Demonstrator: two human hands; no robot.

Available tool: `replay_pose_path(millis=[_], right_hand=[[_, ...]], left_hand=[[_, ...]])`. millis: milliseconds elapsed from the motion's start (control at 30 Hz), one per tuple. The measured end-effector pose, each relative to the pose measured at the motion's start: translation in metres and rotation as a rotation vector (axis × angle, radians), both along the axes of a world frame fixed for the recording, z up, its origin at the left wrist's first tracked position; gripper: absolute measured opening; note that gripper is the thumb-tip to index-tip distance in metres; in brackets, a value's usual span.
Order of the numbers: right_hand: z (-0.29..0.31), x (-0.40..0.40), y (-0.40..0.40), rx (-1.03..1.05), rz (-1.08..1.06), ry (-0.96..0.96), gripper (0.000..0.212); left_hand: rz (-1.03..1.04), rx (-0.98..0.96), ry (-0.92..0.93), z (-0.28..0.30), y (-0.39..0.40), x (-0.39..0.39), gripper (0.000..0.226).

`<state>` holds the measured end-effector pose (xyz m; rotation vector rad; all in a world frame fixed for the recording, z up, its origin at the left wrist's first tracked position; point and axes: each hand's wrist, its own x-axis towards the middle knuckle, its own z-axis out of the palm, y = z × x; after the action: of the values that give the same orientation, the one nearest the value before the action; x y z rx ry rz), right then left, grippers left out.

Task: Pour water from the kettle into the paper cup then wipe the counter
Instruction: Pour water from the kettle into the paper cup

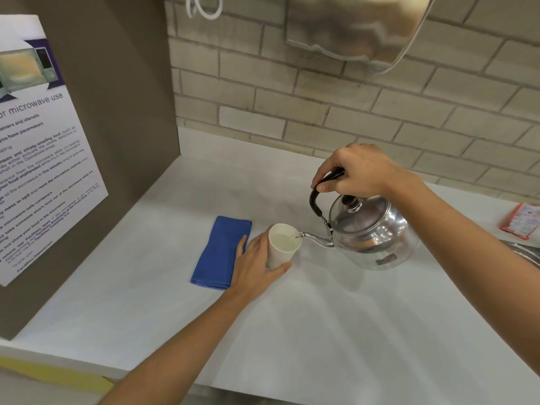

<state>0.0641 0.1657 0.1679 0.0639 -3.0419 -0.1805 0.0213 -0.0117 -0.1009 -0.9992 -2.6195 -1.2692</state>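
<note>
We steady the paper cup (282, 247) mid-desk (321, 331) with our left hand (257, 263), grip wrapped around it so it cannot tip. Our right hand (355, 173), grip clenched on the handle, tilts the steel kettle (372, 229), spout over the rim. The blue cloth (219, 252) waits beside the cup for wiping. The water stream is hard to make out.

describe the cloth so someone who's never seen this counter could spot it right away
Start at the brown side panel with the microwave-use notice on the left, then look down to the white counter. The blue cloth lies flat there, folded into a long rectangle, just left of the left hand that steadies the paper cup. It is the only blue, soft item; the steel kettle is shiny.
</note>
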Motion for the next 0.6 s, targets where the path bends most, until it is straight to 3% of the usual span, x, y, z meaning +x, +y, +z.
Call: replay_pose_path(millis=[600], right_hand=[[-0.0072,0.0037,0.0045,-0.036,-0.031,0.005,0.014]], left_hand=[[-0.001,-0.011,0.007,0.0005,-0.0005,-0.0005,0.086]])
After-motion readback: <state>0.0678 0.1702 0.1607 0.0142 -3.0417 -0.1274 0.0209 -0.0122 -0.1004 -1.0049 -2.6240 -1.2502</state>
